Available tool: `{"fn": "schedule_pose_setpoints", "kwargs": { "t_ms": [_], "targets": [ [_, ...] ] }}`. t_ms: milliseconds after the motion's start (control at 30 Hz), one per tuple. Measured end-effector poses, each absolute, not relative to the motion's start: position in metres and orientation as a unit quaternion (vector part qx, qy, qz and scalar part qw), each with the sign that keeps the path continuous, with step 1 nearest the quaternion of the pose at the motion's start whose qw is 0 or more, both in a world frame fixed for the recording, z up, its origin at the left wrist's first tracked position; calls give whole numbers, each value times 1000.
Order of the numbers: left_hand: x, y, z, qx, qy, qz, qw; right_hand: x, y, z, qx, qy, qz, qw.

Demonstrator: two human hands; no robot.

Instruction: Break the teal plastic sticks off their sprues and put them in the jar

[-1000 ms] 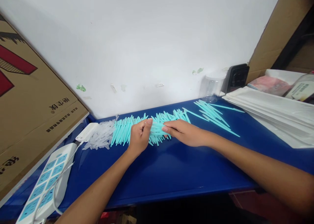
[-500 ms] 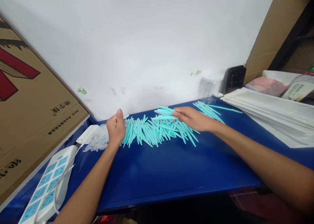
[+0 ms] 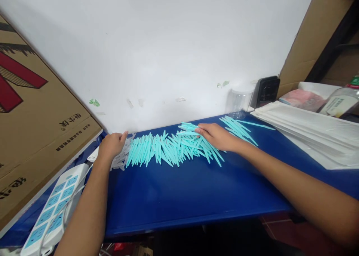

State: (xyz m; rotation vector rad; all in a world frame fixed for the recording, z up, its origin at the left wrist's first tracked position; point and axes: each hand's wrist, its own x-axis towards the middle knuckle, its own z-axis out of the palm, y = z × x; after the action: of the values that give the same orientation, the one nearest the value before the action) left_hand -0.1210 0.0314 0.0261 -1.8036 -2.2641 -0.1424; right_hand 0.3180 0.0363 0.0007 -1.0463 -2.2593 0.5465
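My right hand (image 3: 213, 135) is closed around a small bunch of turquoise eyebrow razors (image 3: 187, 128), their tips pointing left above the row. Below it, a long row of the same slim razors (image 3: 144, 151) lies on the blue table (image 3: 179, 196). My left hand (image 3: 111, 147) is over a heap of small translucent plastic pieces (image 3: 121, 160) at the row's left end. Its thumb points up and right; the other fingers are curled down out of sight, so what they hold is hidden.
A separate group of razors (image 3: 239, 129) lies to the right, near a clear jar (image 3: 240, 101). White bags (image 3: 311, 132) cover the right side. At left are a power strip (image 3: 53, 207) with cables and a cardboard box (image 3: 42, 110). A white wall (image 3: 168, 54) rises behind.
My left hand has moved left and down from the row's left end to the translucent pieces, uncovering more razors. My right hand stays nearly in place, still holding its bunch.
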Motion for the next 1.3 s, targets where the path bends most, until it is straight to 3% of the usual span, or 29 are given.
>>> {"fn": "schedule_pose_setpoints", "kwargs": {
  "t_ms": [300,633,733,800,867,933,1033,1167,1300],
  "targets": [
    [-138,29,25,-581,-812,15,61,319,36,0,-399,-850,193,286],
    [-89,17,33,-568,-805,-40,163,313,29,1,-358,-861,203,298],
    [-69,14,31,-627,-751,-116,170,311,27,1,-357,-862,204,297],
    [-46,9,26,-703,-660,-238,118,309,25,2,-353,-862,215,294],
    [-15,3,17,-739,-569,-359,-15,307,21,3,-345,-861,232,291],
    [16,-4,6,-741,-501,-420,-151,304,16,4,-333,-864,251,282],
    [45,-12,-6,-722,-445,-468,-247,299,10,7,-310,-869,275,269],
    [39,-12,-3,-684,-440,-503,-293,300,10,10,-315,-870,273,263],
    [16,-7,9,-666,-464,-527,-251,306,14,12,-317,-871,262,270]
  ]
}}
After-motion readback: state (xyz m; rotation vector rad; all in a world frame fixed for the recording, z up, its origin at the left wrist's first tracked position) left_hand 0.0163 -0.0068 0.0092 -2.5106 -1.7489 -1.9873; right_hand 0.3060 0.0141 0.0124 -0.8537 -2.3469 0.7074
